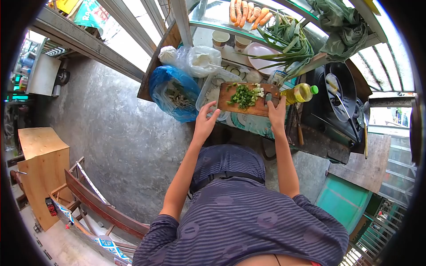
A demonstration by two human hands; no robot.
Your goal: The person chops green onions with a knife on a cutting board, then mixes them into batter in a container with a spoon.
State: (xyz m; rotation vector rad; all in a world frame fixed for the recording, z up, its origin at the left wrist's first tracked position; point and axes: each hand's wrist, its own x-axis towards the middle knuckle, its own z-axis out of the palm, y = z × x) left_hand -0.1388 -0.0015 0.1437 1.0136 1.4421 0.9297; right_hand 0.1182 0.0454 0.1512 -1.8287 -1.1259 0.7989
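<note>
A wooden cutting board lies across the front of the counter, with a pile of chopped green onions on it. My right hand grips the board's right end by its handle hole. Off the board's left edge, my left hand is open, thumb and fingers apart, beside a clear plastic container that is partly covered by the board. A blue plastic bag with vegetable scraps sits left of that container. Close to my right hand stands a bottle of yellow oil with a green cap.
Carrots and leeks rest on the glass shelf above. Behind the board are a white plastic bag, paper cups and a pink plate. A black wok sits on the stove at right, with a knife nearby.
</note>
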